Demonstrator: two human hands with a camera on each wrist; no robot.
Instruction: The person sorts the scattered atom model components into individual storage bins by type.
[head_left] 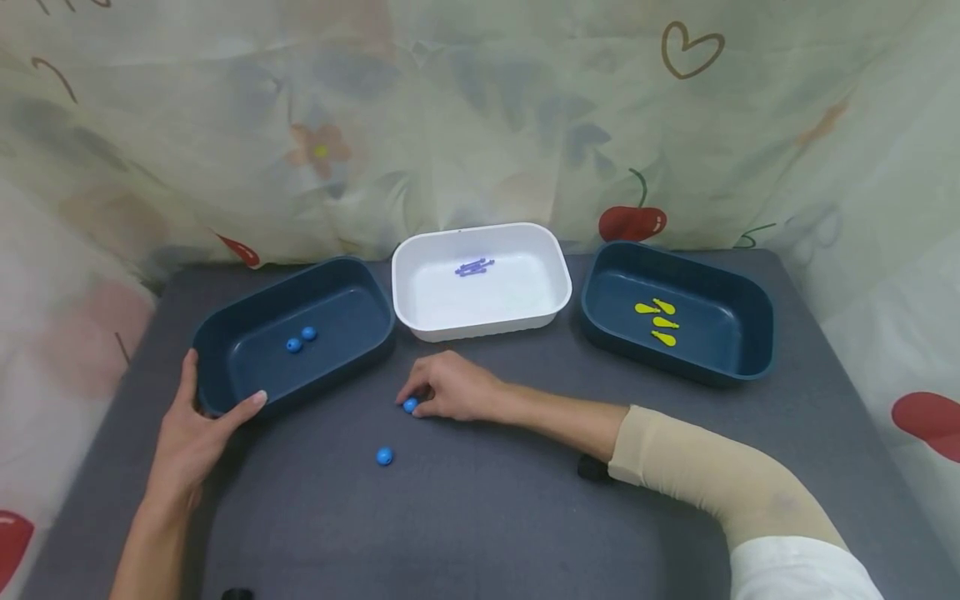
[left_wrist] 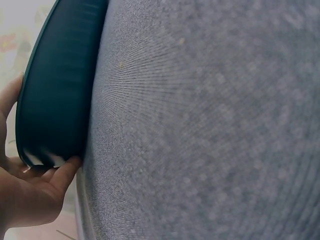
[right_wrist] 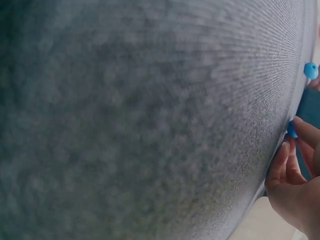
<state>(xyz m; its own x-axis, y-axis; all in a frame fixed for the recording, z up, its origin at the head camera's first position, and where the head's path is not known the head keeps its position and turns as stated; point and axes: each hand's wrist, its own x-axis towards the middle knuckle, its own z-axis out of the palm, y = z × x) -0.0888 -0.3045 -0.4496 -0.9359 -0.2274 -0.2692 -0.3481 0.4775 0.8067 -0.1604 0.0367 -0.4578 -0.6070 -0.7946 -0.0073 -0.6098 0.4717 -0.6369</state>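
Observation:
My right hand (head_left: 455, 387) pinches a small blue bead (head_left: 410, 405) between thumb and fingers, low over the grey cloth. In the right wrist view the fingertips meet at this bead (right_wrist: 292, 129). A second blue bead (head_left: 385, 456) lies loose on the cloth, nearer to me; its hole shows in the right wrist view. My left hand (head_left: 191, 437) grips the near left corner of a dark blue tray (head_left: 330, 372), thumb at the rim and fingers along the outer wall. Inside that tray sit two blue beads (head_left: 301, 339).
A white tray (head_left: 480, 327) with several purple pieces (head_left: 475, 267) stands at the back middle. Right of it, another dark blue tray (head_left: 678, 367) holds several yellow drop-shaped pieces (head_left: 663, 322). A patterned curtain (head_left: 480, 125) hangs behind the table.

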